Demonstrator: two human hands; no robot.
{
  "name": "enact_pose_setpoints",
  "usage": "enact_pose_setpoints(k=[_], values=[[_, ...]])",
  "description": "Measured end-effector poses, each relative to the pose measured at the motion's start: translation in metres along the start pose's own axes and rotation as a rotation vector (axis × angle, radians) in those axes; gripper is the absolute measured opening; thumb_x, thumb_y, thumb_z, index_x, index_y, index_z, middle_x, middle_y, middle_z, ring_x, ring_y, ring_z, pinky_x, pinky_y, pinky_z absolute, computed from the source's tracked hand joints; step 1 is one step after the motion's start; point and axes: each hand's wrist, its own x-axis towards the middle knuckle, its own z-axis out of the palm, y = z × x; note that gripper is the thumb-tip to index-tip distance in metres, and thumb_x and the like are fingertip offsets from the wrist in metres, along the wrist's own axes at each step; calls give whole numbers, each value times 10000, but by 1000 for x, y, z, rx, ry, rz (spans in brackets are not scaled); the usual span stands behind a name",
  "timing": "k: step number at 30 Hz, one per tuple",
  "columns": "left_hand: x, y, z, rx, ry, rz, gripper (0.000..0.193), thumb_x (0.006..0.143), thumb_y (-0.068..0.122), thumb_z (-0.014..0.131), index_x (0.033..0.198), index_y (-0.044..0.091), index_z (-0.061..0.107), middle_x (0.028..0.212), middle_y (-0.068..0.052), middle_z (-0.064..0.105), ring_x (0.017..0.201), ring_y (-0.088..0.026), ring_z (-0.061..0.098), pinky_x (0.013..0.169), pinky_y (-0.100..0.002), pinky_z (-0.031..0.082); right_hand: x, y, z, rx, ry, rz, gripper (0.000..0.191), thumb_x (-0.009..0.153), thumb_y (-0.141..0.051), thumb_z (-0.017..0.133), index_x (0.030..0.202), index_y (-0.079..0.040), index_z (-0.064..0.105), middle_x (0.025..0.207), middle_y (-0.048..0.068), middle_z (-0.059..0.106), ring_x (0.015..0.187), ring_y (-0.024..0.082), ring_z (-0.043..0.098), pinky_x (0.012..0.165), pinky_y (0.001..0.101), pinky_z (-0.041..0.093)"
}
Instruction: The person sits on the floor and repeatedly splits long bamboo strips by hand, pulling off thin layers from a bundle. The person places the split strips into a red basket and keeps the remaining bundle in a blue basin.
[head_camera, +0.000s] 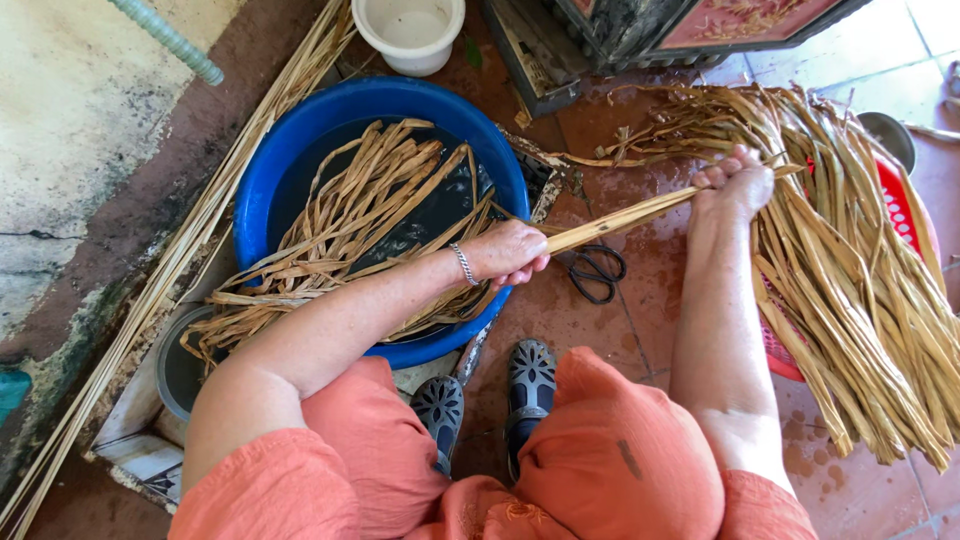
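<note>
I am seeing a wet red tiled floor (600, 330) carrying everything. A blue basin (262, 170), black scissors (598, 272), a white bucket (410, 35) and a red basket (905, 205) are sitting on it.

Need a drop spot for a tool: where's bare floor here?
Bare tile between the scissors and the shoes, and at the top right beyond the leaf pile. Crowded: blue basin full of strips, left wall lined with stalks.

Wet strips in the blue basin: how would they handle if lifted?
The strips curl and drape over the blue basin rim, so likely floppy. They lie in dark water, so probably slick and heavier than dry. They overlap, so may lift in a tangle.
</note>
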Motion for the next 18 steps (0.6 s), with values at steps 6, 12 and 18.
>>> enact_pose_setpoints(k=[6,12,18], values=[[-13,-23,-7,-21,-28,-2,374,973,314,421,778,49,598,554,-37,566,360,-89,455,325,-255,388,16,-19,-16,42,110,-113,176,932,-49,451,785,-77,545,578,-6,433,461,123,309,419,320,260],[-37,-35,-16,-115,-68,-48,328,971,281,432,793,56,591,555,-6,534,384,-71,441,327,-252,361,24,-37,-28,36,172,-121,289,953,-161,370,775,-64,575,544,-8,421,425,122,285,387,309,232],[-54,-41,-26,-156,-137,-7,309,970,269,423,781,67,560,547,6,493,388,-66,397,339,-247,357,33,-49,-35,-13,270,-178,289,971,-166,407,901,-20,646,574,-3,438,449,128,344,410,316,290]])
